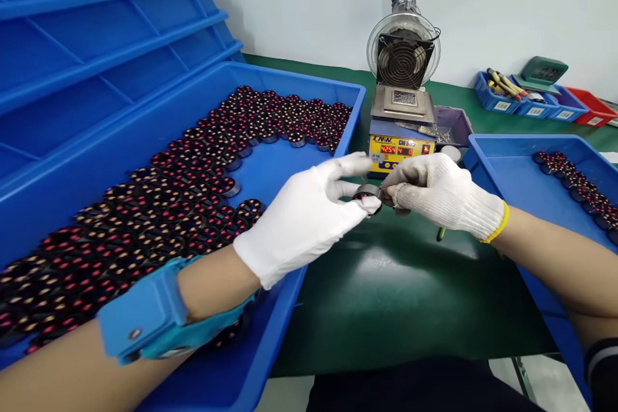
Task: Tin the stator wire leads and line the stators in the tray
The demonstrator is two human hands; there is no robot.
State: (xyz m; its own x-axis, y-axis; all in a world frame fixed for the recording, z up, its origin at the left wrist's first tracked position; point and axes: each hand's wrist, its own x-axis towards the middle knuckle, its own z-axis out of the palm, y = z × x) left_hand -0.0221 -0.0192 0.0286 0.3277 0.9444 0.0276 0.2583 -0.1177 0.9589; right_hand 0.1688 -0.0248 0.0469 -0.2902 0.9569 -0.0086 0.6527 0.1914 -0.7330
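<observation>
At far left, the large blue tray (290,309) holds a dense layer of dark wound coils (159,206). My left hand (302,219), in a smooth white glove, pinches one small round coil (367,193) over the green mat (400,283). My right hand (441,193), in a knit glove, closes its fingertips on the same coil's edge. I judge the step to be handling or inspection of the part before the solder pot (400,141). The next move calls for a steady two-handed grip. The right tray (487,161) holds a few coils.
</observation>
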